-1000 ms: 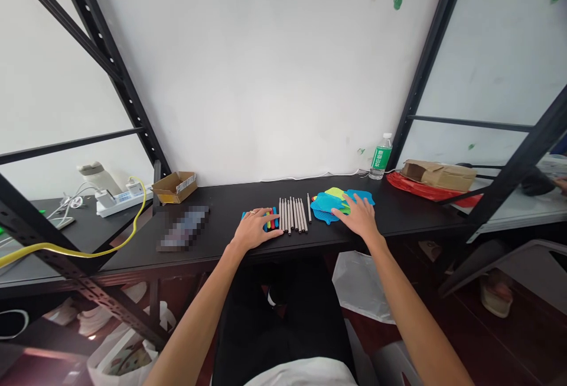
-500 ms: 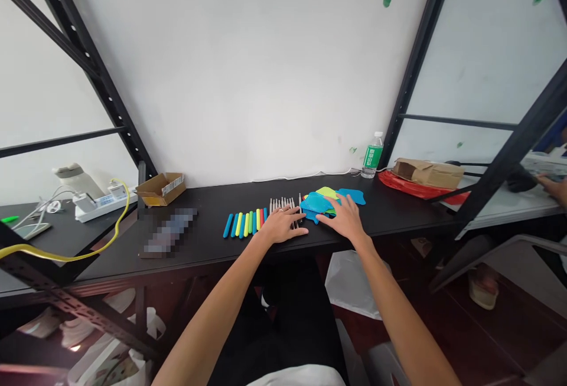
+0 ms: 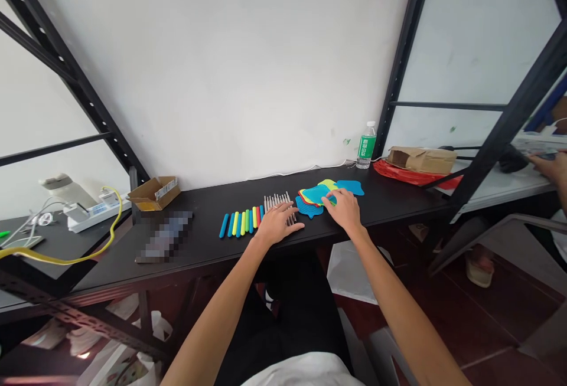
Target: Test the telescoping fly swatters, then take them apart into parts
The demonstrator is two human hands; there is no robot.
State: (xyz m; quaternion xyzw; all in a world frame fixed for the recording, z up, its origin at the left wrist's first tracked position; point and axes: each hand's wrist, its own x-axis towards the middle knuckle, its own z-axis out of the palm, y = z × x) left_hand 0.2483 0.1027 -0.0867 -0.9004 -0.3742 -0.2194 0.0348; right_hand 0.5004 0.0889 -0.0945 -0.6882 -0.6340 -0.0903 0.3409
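Observation:
My left hand (image 3: 275, 225) lies with spread fingers over a row of slim metal rods (image 3: 277, 199), covering their lower parts. Just left of it, a row of blue, yellow, green and red handle-like sticks (image 3: 241, 223) sits side by side. My right hand (image 3: 344, 210) pinches the edge of a blue mesh piece, shaped like a fly swatter head (image 3: 315, 193), on top of an overlapping pile. Under and around it show yellow and red edges, a perforated blue head (image 3: 309, 207) with a small nub, and another blue head (image 3: 353, 187) to the right.
An open cardboard box (image 3: 155, 193) and a blurred-out flat object (image 3: 166, 237) are at the table's left. A water bottle (image 3: 366, 147) stands by the wall; beyond it, a brown carton (image 3: 420, 160) rests on red plastic (image 3: 398, 172). Another person's hand (image 3: 551, 167) shows far right.
My right hand has closed its fingers on the blue swatter head, which has shifted, uncovering red and yellow edges and a blue head below. My left hand stays over the rods. The view has shifted slightly.

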